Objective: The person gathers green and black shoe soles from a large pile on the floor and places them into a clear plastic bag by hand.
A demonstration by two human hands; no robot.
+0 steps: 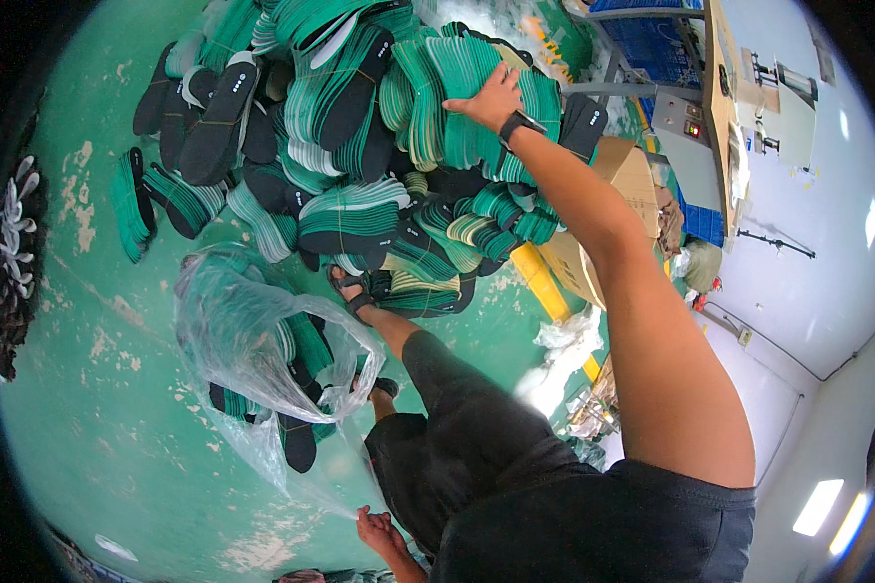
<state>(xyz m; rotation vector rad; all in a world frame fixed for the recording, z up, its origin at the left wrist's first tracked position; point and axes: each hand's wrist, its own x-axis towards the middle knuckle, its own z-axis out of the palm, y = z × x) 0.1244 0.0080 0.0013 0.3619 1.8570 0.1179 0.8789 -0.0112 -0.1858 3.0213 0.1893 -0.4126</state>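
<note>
Right hand: your right hand (pixel 489 100) is stretched out to about 12 o'clock, palm flat and fingers spread on a bundle of green shoe insoles (pixel 462 117) near the top of the insole pile (pixel 350 185); it presses on the stack rather than pinching it.
Left hand: your left hand (pixel 379 531) sits low at 6 o'clock, fingers pinched together on the drawn-out neck of a clear plastic bag (pixel 262 350).
Bag contents: a few green and black insoles lie inside, the bag slumped on the floor at 8 o'clock from your feet.
Risk, pile: the bundles lean on each other loosely, so a pull on the one under your palm could bring its neighbours sliding toward your sandalled foot (pixel 352 289) (this is my judgement, not something seen).
Risk, bag: the film looks thin and stretched at the neck; a hard tug may tear it or spill what is in it.
Risk, reach: you are leaning far forward with one arm out, so footing on loose soles could slip.
Surface: a green painted floor (pixel 97 418), worn to pale patches in places.
Room: a yellow line (pixel 544 282) on the floor at 3 o'clock of the pile, a cardboard box (pixel 627 180) beside it, a grey machine (pixel 690 126) with blue panels at 1 o'clock, pale walls beyond.
</note>
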